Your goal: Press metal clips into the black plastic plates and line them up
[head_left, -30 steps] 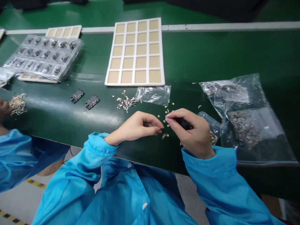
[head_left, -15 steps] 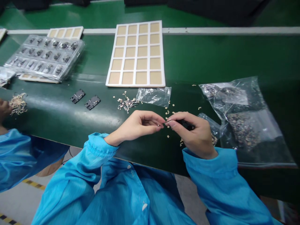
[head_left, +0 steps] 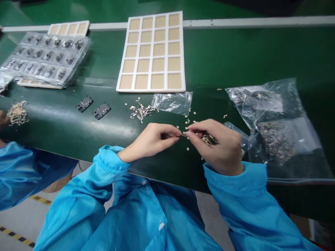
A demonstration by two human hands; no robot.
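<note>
My left hand [head_left: 153, 141] is closed in a pinch, thumb against forefinger, at the middle of the bench's near side. Its fingertips meet those of my right hand [head_left: 217, 144], also pinching. Between them is a small thin part [head_left: 183, 135], too tiny to name. A dark object shows partly under my right palm; most of it is hidden. Small beige pieces [head_left: 187, 149] lie scattered below and around my right hand. Beyond my left hand is a heap of small metallic and pale pieces [head_left: 141, 112], beside a clear plastic bag [head_left: 172, 102].
Two black flat parts [head_left: 102, 110] lie to the left. A white tray with beige cells [head_left: 151, 75] is farther back. Stacked clear trays of small parts [head_left: 48, 54] stand at left. A large clear bag [head_left: 282, 139] lies right. A co-worker's hand [head_left: 3, 119] is beside a pale heap [head_left: 17, 113].
My right fingers have shifted, and the dark object under that palm is now more covered. Both hands stay close together. The whole view has tilted slightly.
</note>
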